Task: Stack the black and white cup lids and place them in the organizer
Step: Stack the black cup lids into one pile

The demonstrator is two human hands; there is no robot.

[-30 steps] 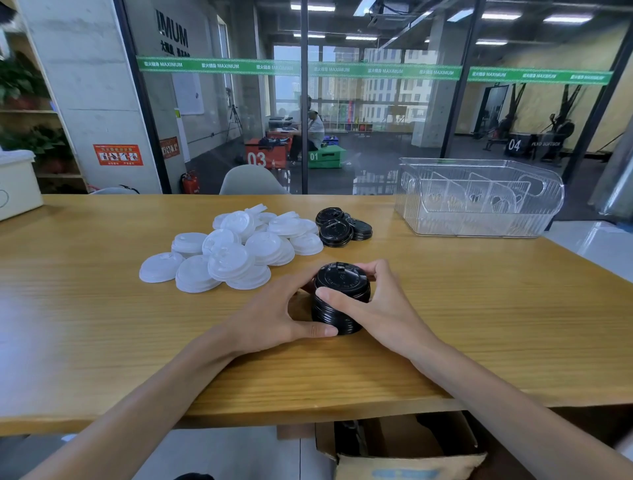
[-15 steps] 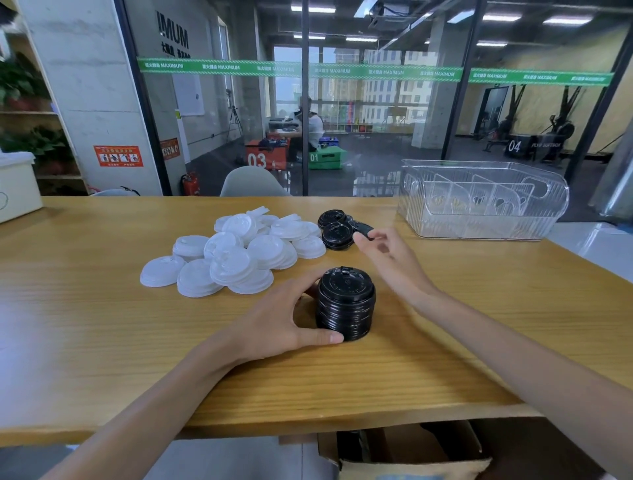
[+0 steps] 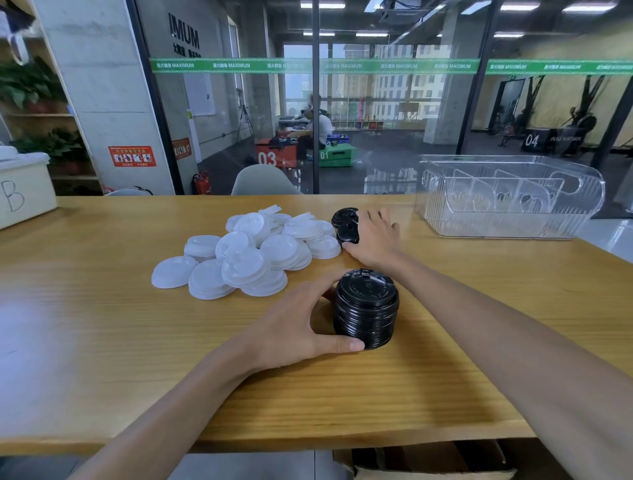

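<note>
Meanwhile left hand point(image 3: 291, 329) cupping black stack point(image 3: 365, 308), right hand point(image 3: 375, 240) outstretched

Wood table point(image 3: 102, 325), light grain, glare patch on left side. Behind it a glass wall point(image 3: 394, 120) w/ black frames and a green strip point(image 3: 342, 65) reading "MAXIMUM". Concrete pillar point(image 3: 99, 102) at left w/ red sign point(image 3: 132, 156); fire extinguisher point(image 3: 202, 182) at its base. Shelf point(image 3: 41, 116) w/ plants far left, cream box point(image 3: 24, 192) marked "B" on table edge. Pale chair point(image 3: 263, 180) behind table. Thru glass: gym-like space, red box "03" point(image 3: 270, 157), green box "01" point(image 3: 337, 155), black box "04" point(image 3: 548, 139), a person seated, windows point(image 3: 376, 92) to city bldgs. Ceiling strip lights point(image 3: 322, 4) on. Cardboard box point(image 3: 428, 462) under table.
</note>
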